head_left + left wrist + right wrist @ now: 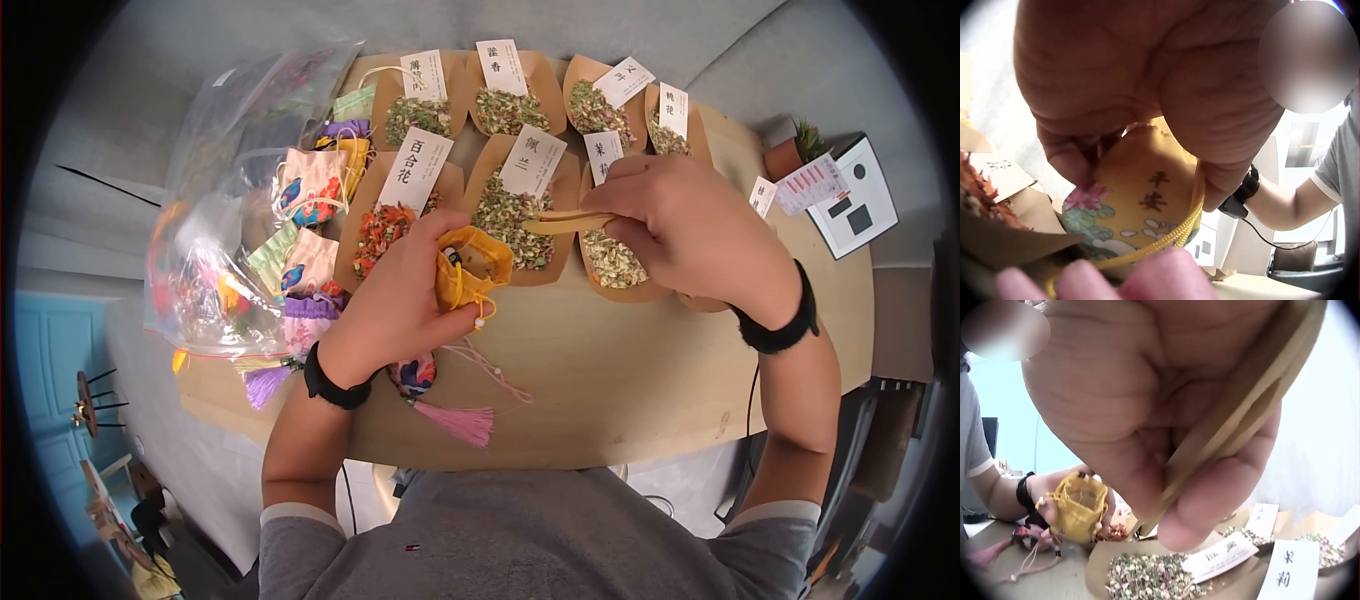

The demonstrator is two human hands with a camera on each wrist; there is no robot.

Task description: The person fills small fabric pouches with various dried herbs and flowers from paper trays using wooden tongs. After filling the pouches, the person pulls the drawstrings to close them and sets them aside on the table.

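Observation:
My left hand (395, 290) holds a small yellow drawstring pouch (470, 270), its mouth open and facing up. The left wrist view shows flowers and two characters on the pouch (1147, 200). Wooden tweezers (560, 222) are pinched in my right hand (680, 215), their tips over the tray of mixed green and pink dried herbs (510, 215). In the right wrist view the tweezers (1235, 406) cross the palm of my hand (1166, 425), above the herbs (1147, 575). Whether anything is between the tips cannot be told.
Several paper trays with labels stand around, one with orange petals (380, 240). At the left lie a clear plastic bag (220, 220) and cloth pouches (310, 260). A pouch with a pink tassel (455, 420) lies near the front edge. A potted plant (795, 150) stands at the right.

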